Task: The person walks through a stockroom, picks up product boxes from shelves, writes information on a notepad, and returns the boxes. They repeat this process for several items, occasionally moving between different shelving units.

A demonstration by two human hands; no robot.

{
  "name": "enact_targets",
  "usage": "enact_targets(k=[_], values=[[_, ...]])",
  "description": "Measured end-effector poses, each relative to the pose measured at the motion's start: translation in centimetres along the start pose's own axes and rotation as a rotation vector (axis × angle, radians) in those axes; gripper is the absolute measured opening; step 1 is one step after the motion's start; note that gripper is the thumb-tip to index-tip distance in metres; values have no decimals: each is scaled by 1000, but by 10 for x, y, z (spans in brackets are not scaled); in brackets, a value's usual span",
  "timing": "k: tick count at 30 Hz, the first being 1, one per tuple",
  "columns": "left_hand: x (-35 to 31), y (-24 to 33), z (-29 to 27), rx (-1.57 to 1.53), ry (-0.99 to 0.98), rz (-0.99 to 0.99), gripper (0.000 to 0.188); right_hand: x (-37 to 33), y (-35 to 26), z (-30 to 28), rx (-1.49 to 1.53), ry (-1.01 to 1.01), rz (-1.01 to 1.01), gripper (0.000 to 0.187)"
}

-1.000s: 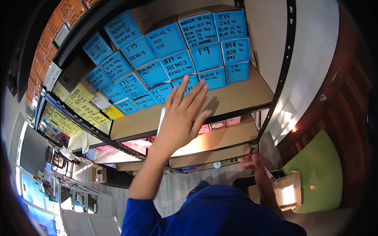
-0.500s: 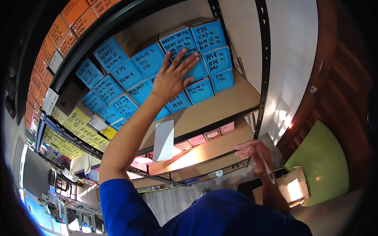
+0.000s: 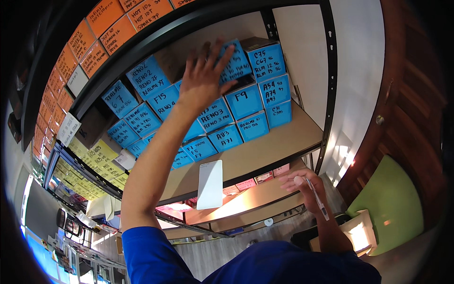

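My left hand (image 3: pixel 203 78) is raised to the top row of blue-fronted boxes, fingers spread and slightly blurred. Its fingertips and thumb are at the left side of one blue-fronted box (image 3: pixel 236 64), which sits a little askew above another blue box (image 3: pixel 243 102). Whether the fingers press on it or only overlap it is hard to tell. Down at the right, my right hand (image 3: pixel 309 191) is closed around a slim white pen (image 3: pixel 319 201), which points down toward my wrist. A white rectangular card (image 3: pixel 210 184) hangs over the shelf's front edge.
A brown shelf board (image 3: pixel 283 137) carries the stacked blue boxes, with a black perforated upright (image 3: pixel 326 90) at its right. Orange-fronted boxes (image 3: pixel 101 19) stand above, yellow ones (image 3: pixel 97 158) at lower left. A green chair (image 3: pixel 392 208) and an open carton (image 3: pixel 362 232) are at right.
The view has shifted, so the shelf sits lower and further right. The box by my left hand now looks askew, exposing a dark gap above the box below. My right hand still has the pen.
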State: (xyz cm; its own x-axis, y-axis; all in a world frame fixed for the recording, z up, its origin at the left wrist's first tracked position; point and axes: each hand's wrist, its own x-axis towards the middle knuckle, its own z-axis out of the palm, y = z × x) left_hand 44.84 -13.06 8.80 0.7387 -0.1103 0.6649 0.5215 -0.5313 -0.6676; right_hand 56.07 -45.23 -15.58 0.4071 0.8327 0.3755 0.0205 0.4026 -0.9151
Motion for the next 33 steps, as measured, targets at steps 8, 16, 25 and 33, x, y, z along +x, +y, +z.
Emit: enact_targets(k=[8,16,25,33], values=[[12,5,-73,-299,-14,-119,113,-12,9,2,36,-18,-29,42],[-132,-9,-212,-335,151,-275,127,-13,21,-1,75,-6,-20,34],[-340,-6,-243,-275,-207,-498,122,-26,53,13,126,-7,220,39],[-478,-23,-179,-172,-342,-510,118,-43,56,67,108,-28,298,40]])
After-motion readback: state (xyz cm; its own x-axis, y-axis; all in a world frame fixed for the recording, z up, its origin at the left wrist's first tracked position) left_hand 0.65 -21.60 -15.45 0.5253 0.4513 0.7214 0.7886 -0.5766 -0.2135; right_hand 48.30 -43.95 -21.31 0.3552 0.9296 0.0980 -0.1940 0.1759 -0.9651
